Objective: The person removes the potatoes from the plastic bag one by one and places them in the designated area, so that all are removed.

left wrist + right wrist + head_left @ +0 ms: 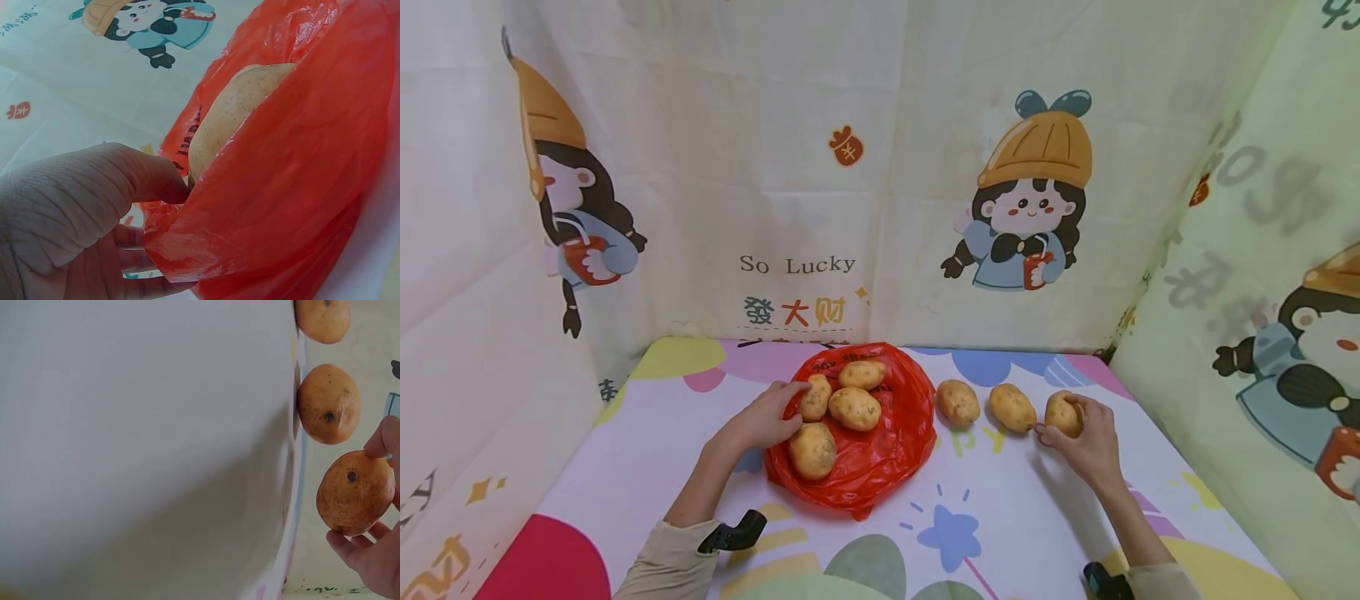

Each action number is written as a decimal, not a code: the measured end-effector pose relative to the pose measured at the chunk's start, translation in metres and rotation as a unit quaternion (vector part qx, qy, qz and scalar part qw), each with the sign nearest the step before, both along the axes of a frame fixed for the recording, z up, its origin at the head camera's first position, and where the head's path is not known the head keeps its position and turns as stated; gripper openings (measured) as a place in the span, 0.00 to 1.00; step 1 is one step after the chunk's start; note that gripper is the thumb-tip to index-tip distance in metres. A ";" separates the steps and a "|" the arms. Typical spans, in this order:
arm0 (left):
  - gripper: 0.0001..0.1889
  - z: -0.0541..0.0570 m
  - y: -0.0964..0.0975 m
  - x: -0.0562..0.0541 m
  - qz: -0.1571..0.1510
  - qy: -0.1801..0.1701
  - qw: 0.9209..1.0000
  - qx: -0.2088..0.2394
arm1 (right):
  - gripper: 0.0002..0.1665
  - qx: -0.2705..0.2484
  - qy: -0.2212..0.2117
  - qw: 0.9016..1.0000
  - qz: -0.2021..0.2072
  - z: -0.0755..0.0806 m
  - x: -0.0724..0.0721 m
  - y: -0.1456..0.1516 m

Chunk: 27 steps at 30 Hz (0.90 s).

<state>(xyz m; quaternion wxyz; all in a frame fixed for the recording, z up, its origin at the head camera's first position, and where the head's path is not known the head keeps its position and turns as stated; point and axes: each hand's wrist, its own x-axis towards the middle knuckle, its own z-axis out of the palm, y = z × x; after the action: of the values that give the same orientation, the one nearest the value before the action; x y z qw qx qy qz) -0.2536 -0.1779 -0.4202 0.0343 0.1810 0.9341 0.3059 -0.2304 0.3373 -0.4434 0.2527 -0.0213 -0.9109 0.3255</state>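
My left hand (769, 417) grips the left rim of a red plastic bag (887, 454). In the left wrist view its thumb lies at the bag's inner edge beside a potato (234, 115), the other fingers outside. Several potatoes sit in the opened bag, among them a large one (812, 451) at the front. At the right, my right hand (1092, 442) holds a potato (355, 494) between thumb and fingers; the right wrist view shows a gap between it and the tabletop. Left of it, two potatoes, one nearer (1012, 407) and one by the bag (957, 402), lie in a row.
A patterned cloth covers the table (1000, 517). Printed curtains (895, 208) rise along its back and both sides. Black cameras are strapped to the left wrist (732, 533) and the right wrist (1105, 581).
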 end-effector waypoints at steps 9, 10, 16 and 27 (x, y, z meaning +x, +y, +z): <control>0.29 0.000 0.000 0.000 -0.002 0.002 1.000 0.002 | 0.40 0.014 -0.029 0.999 0.017 0.001 -0.007 0.003; 0.29 0.000 0.000 0.000 -0.002 0.003 1.000 0.001 | 0.40 0.015 -0.032 0.999 0.018 0.000 -0.008 0.004; 0.29 -0.002 0.000 -0.001 -0.002 0.005 1.000 0.001 | 0.39 0.039 -0.038 0.998 0.023 -0.004 -0.012 0.007; 0.28 -0.002 0.000 -0.001 -0.008 0.013 1.000 0.004 | 0.37 0.050 -0.057 0.996 0.035 -0.005 -0.016 0.012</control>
<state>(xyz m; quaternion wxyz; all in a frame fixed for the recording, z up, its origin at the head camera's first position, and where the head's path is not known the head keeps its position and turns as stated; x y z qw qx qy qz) -0.2542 -0.1777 -0.4227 0.0239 0.1921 0.9317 0.3073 -0.2467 0.3492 -0.4481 0.1894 0.0052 -0.9393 0.2861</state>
